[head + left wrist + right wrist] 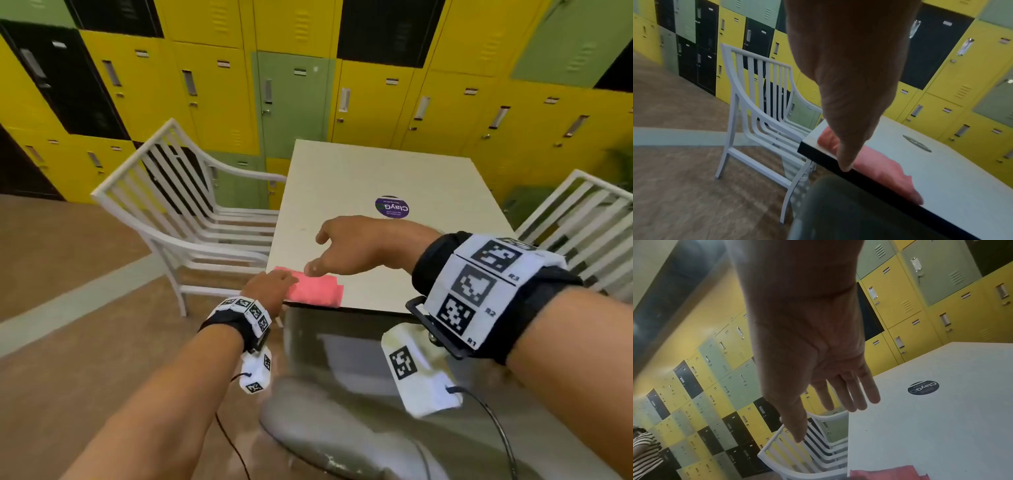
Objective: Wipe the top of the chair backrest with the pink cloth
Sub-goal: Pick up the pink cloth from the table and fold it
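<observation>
A folded pink cloth [318,291] lies on the near left corner of the white table [376,171]. My left hand [282,284] rests on the cloth's left end. In the left wrist view its thumb [844,162] points down at the table's black edge in front of the cloth [881,164], and the fingers are hidden. My right hand [322,250] hovers above the cloth with straight fingers [851,395] and holds nothing. The white slatted chair [191,212] stands left of the table, its top backrest rail [133,157] bare and well away from both hands.
A grey seat [342,428] sits just below me at the table's near edge. Another white slatted chair [582,219] stands at the right. Yellow, green and black lockers [205,85] line the wall. A purple round sticker [392,207] marks the tabletop. A person in stripes [643,451] is far left.
</observation>
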Available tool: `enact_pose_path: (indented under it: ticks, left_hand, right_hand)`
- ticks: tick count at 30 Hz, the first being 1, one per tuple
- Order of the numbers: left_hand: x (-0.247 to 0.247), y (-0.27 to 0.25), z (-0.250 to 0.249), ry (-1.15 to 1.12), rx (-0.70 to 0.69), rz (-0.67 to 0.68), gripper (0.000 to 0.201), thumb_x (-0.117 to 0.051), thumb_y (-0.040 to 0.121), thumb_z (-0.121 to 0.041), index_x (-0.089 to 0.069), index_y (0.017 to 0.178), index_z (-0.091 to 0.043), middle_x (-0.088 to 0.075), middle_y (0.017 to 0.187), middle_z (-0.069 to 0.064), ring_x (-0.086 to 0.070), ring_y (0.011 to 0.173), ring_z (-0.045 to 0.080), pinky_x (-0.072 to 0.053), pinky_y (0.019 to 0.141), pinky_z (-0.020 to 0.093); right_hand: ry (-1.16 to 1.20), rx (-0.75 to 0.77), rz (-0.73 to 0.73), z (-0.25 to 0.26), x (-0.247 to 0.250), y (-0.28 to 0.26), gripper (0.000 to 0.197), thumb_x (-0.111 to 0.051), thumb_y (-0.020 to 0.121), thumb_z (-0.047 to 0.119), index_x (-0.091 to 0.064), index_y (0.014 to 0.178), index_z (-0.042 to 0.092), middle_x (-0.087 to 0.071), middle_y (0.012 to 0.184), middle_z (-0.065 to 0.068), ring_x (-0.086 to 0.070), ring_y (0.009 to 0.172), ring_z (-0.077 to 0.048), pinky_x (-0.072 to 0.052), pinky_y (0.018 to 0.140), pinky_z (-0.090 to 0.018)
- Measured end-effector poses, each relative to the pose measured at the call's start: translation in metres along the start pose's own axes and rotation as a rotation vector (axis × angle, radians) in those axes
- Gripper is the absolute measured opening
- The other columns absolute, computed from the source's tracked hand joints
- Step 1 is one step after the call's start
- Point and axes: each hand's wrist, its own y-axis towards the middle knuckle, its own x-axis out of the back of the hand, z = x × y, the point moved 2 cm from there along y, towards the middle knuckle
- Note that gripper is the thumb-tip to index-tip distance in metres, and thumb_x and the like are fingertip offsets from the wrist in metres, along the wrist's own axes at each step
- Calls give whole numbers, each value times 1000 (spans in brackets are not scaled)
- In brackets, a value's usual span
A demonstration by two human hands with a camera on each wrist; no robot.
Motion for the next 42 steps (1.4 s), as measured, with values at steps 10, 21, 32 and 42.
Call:
enact_pose_path:
  ticks: [10,21,32,42]
  left_hand:
    - [-36,18,0,329,0,-107,42,-55,98,-10,-60,137,-21,-61,137,6,-56,129,28,-44,105,40]
    - [46,-23,4,-363,244,-182,30,-46,101,-26,-62,79,-13,-67,80,6,-60,77,26,-49,70,37]
    - [192,-217,-33,-1020,156,-397,21,-52,68,-22,-68,61,-11,-60,58,-4,-52,59,8,-41,58,25]
    - [196,-293,-66,-1368,54,-244,71,-81,76,-53,-69,129,-7,-75,123,16,-73,107,33,-56,93,41]
  right_hand:
    - [-22,-26,-2,-12,10,-8,63,-59,100,47,-47,150,11,-48,152,-4,-49,133,-29,-38,89,-33]
    - [-198,21,-16,-13,7,-44,55,-60,100,42,-53,142,7,-62,135,-10,-59,122,-30,-50,94,-38]
    - [-271,315,-130,30,-13,-61,69,-70,91,31,-41,153,25,-57,142,-6,-55,125,-31,-46,90,-36]
    - [-272,424,-137,52,-18,-97,30,-75,87,34,-55,66,26,-60,71,5,-60,69,-19,-41,59,-29]
